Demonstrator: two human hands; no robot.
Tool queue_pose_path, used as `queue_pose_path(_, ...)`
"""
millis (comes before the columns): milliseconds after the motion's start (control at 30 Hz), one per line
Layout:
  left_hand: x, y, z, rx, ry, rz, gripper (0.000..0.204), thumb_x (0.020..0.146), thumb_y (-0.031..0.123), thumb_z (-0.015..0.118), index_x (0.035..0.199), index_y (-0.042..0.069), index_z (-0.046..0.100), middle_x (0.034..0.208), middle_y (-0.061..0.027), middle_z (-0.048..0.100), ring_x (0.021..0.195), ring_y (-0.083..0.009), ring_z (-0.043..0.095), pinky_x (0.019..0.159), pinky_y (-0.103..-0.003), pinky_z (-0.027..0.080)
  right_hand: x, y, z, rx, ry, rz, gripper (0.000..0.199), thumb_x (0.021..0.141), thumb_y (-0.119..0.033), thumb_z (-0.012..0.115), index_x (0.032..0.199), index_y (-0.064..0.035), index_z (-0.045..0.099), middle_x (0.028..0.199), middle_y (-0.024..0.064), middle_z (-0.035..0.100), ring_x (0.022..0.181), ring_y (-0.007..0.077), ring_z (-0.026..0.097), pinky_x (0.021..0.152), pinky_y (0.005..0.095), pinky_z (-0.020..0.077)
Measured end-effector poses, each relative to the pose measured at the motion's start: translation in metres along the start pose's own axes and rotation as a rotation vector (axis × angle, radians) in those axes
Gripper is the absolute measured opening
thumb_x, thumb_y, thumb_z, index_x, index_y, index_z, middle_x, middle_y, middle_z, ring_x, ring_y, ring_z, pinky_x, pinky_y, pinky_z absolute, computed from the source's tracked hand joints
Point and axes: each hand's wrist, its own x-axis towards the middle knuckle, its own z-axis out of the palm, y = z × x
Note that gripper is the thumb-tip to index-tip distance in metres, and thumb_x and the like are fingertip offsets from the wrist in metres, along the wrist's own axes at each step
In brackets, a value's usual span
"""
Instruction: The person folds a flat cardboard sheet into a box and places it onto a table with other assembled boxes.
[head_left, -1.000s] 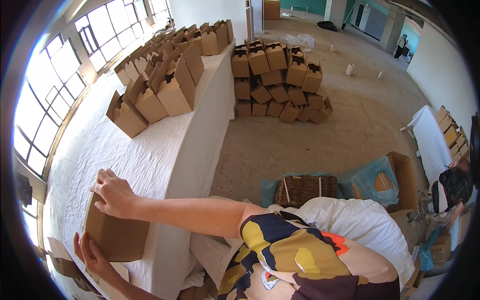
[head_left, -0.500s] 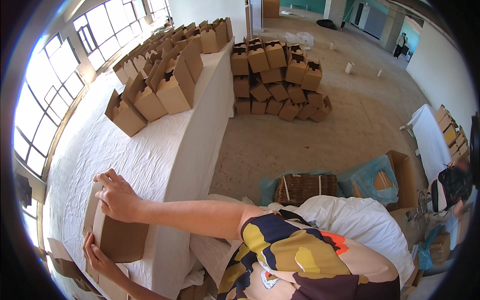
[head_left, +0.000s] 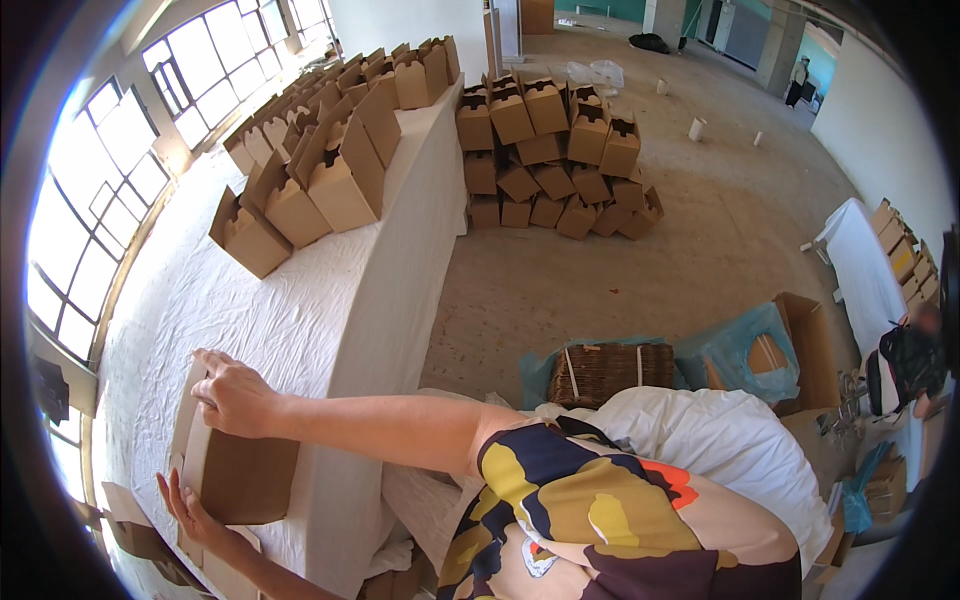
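Note:
A brown cardboard box (head_left: 262, 478) stands on the white-covered table at the lower left, a flap raised along its far side. My right hand (head_left: 238, 397) reaches across from the right, its fingers bent over the box's upper far corner. At the near corner is my left hand (head_left: 197, 515), fingers stretched out and spread, with the thumb side close beside the box edge; whether it touches cannot be told. Part of the box's top is hidden behind my right hand. A flat cardboard piece (head_left: 232, 575) lies partly under my left forearm.
Rows of open cardboard boxes (head_left: 340, 180) occupy the far end of the table (head_left: 300, 310). More boxes (head_left: 545, 150) are stacked on the floor beyond it. To the right are a wicker bundle (head_left: 612, 372), blue plastic (head_left: 735, 350) and a white cloth heap (head_left: 700, 430). A person (head_left: 905, 365) is at far right.
The fingers of my left hand have straightened and lifted off the box's edge. My right hand stays at the same corner, its fingers slightly shifted. The view has moved a little.

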Motion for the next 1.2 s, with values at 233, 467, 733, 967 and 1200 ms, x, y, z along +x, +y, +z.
queue_pose_path(233, -0.003, 0.007, 0.011, -0.391, -0.019, -0.208, 0.051, 0.101, 0.034, 0.044, 0.145, 0.011, 0.055, 0.149, -0.0146, 0.049, 0.131, -0.0332, 0.05, 0.111, -0.043, 0.041, 0.0, -0.004, -0.005, 0.041, -0.064, 0.022, 0.044, 0.089, -0.021, 0.062, 0.12, 0.01, 0.065, 0.15, 0.039, 0.036, 0.143, 0.049, 0.034, 0.121, 0.0452, 0.0277)
queue_pose_path(467, 0.04, -0.026, -0.03, -0.449, -0.196, -0.258, 0.05, 0.102, 0.027, 0.041, 0.146, 0.008, 0.052, 0.146, -0.0121, 0.05, 0.131, -0.0287, 0.05, 0.11, -0.041, 0.042, -0.018, -0.034, 0.001, -0.171, -0.099, -0.01, 0.063, 0.092, -0.031, 0.063, 0.132, 0.0165, 0.053, 0.149, 0.0373, 0.038, 0.144, 0.0493, 0.032, 0.122, 0.0483, 0.023)
queue_pose_path(733, 0.033, -0.038, -0.02, -0.573, -0.091, -0.292, 0.049, 0.103, 0.031, 0.044, 0.147, 0.011, 0.051, 0.146, -0.0131, 0.051, 0.131, -0.0302, 0.05, 0.11, -0.041, 0.042, -0.015, -0.034, 0.003, -0.255, -0.173, -0.073, 0.071, 0.091, -0.038, 0.065, 0.135, 0.0165, 0.051, 0.149, 0.0353, 0.041, 0.145, 0.0453, 0.032, 0.123, 0.0457, 0.0217)
queue_pose_path(967, 0.044, -0.055, -0.023, -0.548, -0.104, -0.327, 0.044, 0.105, 0.03, 0.044, 0.144, 0.012, 0.055, 0.139, -0.0156, 0.055, 0.123, -0.0307, 0.057, 0.104, -0.039, 0.047, -0.018, -0.034, 0.017, -0.314, -0.093, -0.136, 0.07, 0.092, -0.038, 0.065, 0.135, 0.0159, 0.052, 0.147, 0.0348, 0.044, 0.144, 0.0488, 0.03, 0.124, 0.0481, 0.0165)
queue_pose_path(1200, 0.075, -0.125, -0.048, -0.095, -0.138, -0.024, 0.041, 0.103, 0.017, 0.046, 0.141, 0.008, 0.057, 0.141, -0.0141, 0.057, 0.128, -0.0302, 0.054, 0.109, -0.04, 0.042, -0.03, -0.036, 0.016, -0.356, -0.086, -0.207, 0.062, 0.089, -0.043, 0.067, 0.126, 0.0079, 0.064, 0.141, 0.0306, 0.052, 0.139, 0.0497, 0.036, 0.116, 0.0518, 0.0267)
